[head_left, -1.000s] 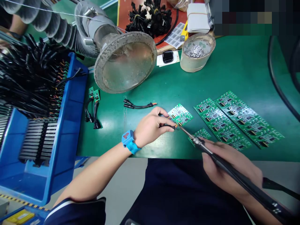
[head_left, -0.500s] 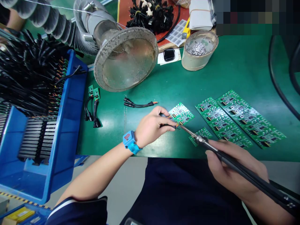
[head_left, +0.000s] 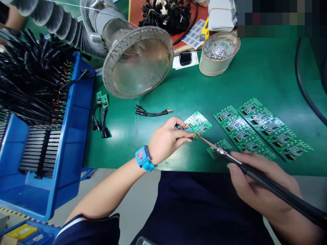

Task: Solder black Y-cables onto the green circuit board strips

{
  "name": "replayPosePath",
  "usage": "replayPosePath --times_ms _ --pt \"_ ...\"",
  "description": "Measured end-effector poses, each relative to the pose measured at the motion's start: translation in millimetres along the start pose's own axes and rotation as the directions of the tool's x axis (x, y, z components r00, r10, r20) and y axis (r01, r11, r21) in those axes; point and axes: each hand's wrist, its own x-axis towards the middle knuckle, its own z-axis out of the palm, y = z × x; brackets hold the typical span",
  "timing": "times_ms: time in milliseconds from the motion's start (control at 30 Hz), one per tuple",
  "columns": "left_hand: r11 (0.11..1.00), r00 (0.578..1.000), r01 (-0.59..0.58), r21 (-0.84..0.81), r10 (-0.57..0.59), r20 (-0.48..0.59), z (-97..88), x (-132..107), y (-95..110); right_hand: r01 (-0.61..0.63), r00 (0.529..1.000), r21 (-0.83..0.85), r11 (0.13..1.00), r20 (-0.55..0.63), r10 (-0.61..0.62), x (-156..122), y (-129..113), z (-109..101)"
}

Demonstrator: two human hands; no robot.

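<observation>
My left hand (head_left: 166,139) is closed, pinching a black cable (head_left: 190,137) whose thin coloured wires meet the edge of a small green circuit board (head_left: 200,124). The board lies flat on the bench, and wires of another cable also reach it near my fingertips. In my right hand (head_left: 265,183) is a soldering iron (head_left: 230,157), gripped like a pen. Its tip is at the board's lower edge, beside the coloured wires; whether it touches them I cannot tell. Just below lies a loose circuit board (head_left: 219,148), partly behind the iron. Larger circuit board panels (head_left: 273,129) lie to the right.
A loose black cable (head_left: 153,111) lies left of the board. Farther left are two cables with boards (head_left: 104,115) and a blue bin (head_left: 85,81) full of cables. A fume hood (head_left: 138,63) overhangs the bench. Behind stands a round tub (head_left: 213,66) with silvery bits.
The soldering iron and my right hand have shifted slightly right, the tip drawing a little away from the wires. My left hand keeps its pinch almost in place.
</observation>
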Motion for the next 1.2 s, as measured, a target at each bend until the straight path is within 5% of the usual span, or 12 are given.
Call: replayPosePath --times_ms 200,400,567,800,1200 --pt "0.994 0.999 -0.014 0.105 0.018 -0.038 2.4 -4 4 -0.005 1.0 0.038 0.999 0.01 0.005 2 1 -2" --pt "0.993 0.998 0.017 0.119 -0.011 -0.056 3.3 -6 9 -0.136 0.982 0.039 0.99 -0.127 0.14 -14 15 -11" --pt "0.982 0.993 0.093 0.167 -0.08 -0.084 7.2 -6 19 -0.061 0.98 0.076 0.995 -0.182 0.074 -14 18 -8" --pt "0.969 0.966 0.187 0.162 -0.151 -0.21 17.5 -6 29 -0.011 0.995 0.045 0.999 -0.096 0.015 -11 14 -4" --pt "0.957 0.95 0.217 0.191 -0.161 -0.268 26.0 -6 31 -0.005 0.999 0.032 0.999 -0.04 0.007 -8 8 2"
